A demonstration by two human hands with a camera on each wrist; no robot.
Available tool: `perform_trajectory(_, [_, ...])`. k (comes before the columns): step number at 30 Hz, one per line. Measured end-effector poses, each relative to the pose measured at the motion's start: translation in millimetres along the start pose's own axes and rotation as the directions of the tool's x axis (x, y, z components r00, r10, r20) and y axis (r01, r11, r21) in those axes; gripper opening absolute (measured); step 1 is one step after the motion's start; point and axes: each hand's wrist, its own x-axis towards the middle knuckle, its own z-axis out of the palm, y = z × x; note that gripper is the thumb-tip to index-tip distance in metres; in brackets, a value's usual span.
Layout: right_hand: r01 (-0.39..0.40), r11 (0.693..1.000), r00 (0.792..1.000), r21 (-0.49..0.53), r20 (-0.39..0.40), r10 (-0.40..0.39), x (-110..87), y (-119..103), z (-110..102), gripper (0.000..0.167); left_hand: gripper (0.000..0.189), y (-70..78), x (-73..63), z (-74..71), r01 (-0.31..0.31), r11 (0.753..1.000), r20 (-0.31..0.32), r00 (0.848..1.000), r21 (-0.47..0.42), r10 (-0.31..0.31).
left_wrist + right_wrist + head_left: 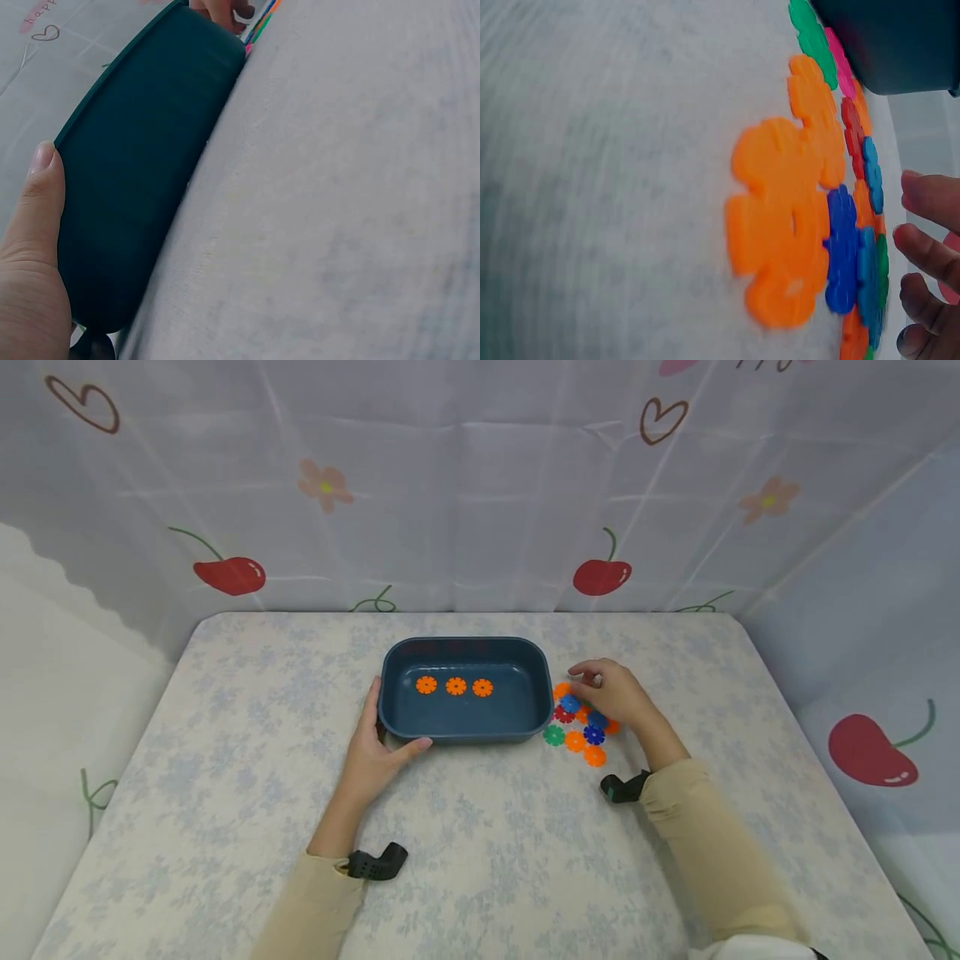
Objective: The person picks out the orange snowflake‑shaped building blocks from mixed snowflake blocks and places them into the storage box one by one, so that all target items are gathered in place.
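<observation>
A dark blue rectangular plastic basin (465, 718) stands on the table. Inside it, three orange snowflake-shaped discs (456, 686) lie in a row. My left hand (371, 760) holds the basin at its near left corner, the thumb along the front wall and the fingers at the left end, partly hidden. Just right of the basin, flat notched discs (574, 741) in orange, blue, green, red and pink lie in a loose pile. Over the pile's far right side hovers my right hand (611, 693); in the right wrist view its fingers (930, 251) are spread apart and hold nothing.
The table (480, 843) has a pale floral cover. Behind it hangs a white curtain (465, 510) printed with cherries, hearts and flowers. A black wrist mount (377, 862) sits on the left wrist and another black mount (624, 787) on the right.
</observation>
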Motion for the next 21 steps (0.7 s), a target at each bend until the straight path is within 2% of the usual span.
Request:
perform_trajectory(8, [-0.019, 1.0, 0.999, 0.0, 0.026, 0.019, 9.3, -4.0, 3.7, 0.03, 0.117, 1.1, 0.1, 0.1, 0.006, 1.0, 0.0, 1.0, -0.004, -0.006])
perform_trajectory(14, [-0.061, 0.998, 0.998, 0.004, 0.021, 0.061, 12.8, -4.9, 2.9, 0.031, 0.118, 1.0, 1.1, -0.1, 0.004, 1.0, -0.006, 1.0, -0.002, -0.004])
perform_trajectory(21, [-0.063, 0.998, 0.998, -0.007, -0.013, 0.063, 17.7, -2.2, 2.2, 0.027, 0.118, 0.0, 1.1, -0.3, 0.009, 1.0, -0.001, 1.0, -0.017, -0.009])
